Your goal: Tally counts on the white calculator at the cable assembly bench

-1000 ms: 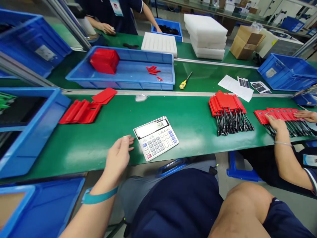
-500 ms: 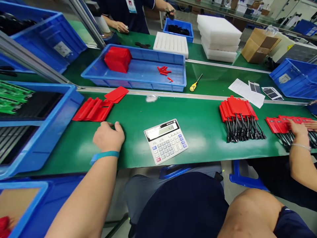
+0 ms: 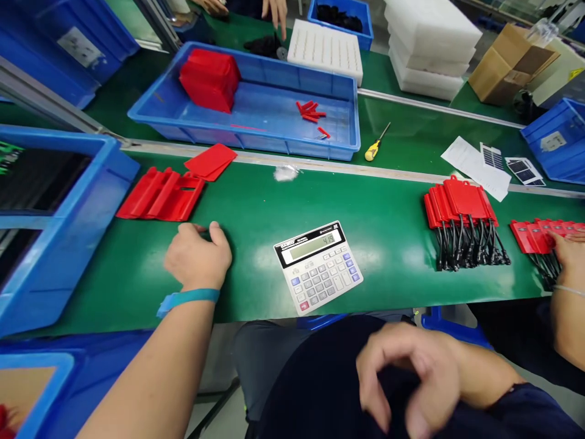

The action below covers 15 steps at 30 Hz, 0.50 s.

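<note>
My left hand [image 3: 198,253] rests on the green table in a loose fist, thumb sticking up, and nothing shows in it. Just beyond it lie red plastic housings [image 3: 162,194] and flat red plates [image 3: 211,161]. My right hand [image 3: 411,372] hangs over my lap, slightly blurred, its bent fingers apart from the thumb and nothing between them. A white calculator [image 3: 319,266] reading 419 lies between the hands, touched by neither. Farther right stands a row of red cases with black cables [image 3: 466,213].
A blue tray [image 3: 292,140] holds a red stack and small red pieces. Near it lies a yellow screwdriver [image 3: 373,149]. A blue bin [image 3: 86,201] flanks the left side. At right, a co-worker's hand [image 3: 571,250] touches more red cases. Another person's hand [image 3: 275,13] is across the table.
My right hand has come up into view over my lap, where only the bent arm showed before. My left hand stays on the table. The view has tilted down and shifted slightly.
</note>
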Motion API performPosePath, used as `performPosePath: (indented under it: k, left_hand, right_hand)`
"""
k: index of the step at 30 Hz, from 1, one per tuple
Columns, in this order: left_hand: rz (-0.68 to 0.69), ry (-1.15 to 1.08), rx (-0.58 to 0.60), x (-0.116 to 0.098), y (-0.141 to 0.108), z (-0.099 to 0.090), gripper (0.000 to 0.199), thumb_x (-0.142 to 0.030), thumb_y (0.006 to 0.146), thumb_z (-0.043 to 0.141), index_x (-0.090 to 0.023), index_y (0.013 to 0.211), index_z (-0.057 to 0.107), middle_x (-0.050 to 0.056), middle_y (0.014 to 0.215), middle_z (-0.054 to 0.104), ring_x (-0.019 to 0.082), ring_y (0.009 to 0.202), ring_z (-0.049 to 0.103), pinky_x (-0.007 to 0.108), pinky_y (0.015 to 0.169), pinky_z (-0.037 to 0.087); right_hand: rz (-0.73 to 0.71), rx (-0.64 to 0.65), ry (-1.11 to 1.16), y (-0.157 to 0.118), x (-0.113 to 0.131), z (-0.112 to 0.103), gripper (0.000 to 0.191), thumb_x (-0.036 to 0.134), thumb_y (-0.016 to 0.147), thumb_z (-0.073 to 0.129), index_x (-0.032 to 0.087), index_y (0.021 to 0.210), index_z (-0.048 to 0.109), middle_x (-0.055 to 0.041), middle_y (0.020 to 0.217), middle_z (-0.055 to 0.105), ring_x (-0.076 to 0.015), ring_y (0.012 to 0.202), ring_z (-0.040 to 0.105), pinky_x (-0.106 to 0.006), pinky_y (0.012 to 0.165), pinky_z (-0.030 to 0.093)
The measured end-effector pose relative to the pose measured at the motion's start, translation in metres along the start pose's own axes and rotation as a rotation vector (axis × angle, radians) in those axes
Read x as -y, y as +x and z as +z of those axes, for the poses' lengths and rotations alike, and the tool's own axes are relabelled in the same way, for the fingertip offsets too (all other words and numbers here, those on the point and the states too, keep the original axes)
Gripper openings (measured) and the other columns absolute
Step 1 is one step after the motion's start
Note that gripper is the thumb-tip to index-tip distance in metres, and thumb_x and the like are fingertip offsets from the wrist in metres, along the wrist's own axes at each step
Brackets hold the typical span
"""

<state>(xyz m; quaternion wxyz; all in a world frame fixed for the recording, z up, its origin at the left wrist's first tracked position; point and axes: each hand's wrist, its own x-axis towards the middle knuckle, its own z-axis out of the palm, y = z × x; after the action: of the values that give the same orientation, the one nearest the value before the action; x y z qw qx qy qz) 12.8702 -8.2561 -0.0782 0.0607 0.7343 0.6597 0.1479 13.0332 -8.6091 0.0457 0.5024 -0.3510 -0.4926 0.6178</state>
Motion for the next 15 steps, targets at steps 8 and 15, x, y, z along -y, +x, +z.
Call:
performPosePath:
  k: [8,15]
  left_hand:
    - [-0.027,-0.001,0.032,0.000,0.004,0.000,0.047,-0.050,0.090,0.044,-0.016,0.116,0.065,0.021,0.108,0.074,0.042,0.104,0.071,0.058,0.090,0.057]
    - [-0.054,0.006,0.036,0.000,0.008,0.001,0.043,-0.050,0.089,0.044,-0.017,0.106,0.067,0.021,0.106,0.075,0.041,0.103,0.071,0.059,0.090,0.057]
  right_hand:
    - [-0.069,-0.953,-0.965,-0.001,-0.082,-0.063,0.008,0.020,0.100,0.061,0.021,0.092,0.063,-0.0025,0.084,0.065,-0.0162,0.075,0.060,-0.032,0.070,0.049]
    - [-0.059,-1.005,-0.975,0.001,-0.097,-0.077,0.009,0.019,0.101,0.060,0.021,0.093,0.063,-0.0024,0.087,0.065,-0.0131,0.068,0.054,-0.030,0.063,0.045]
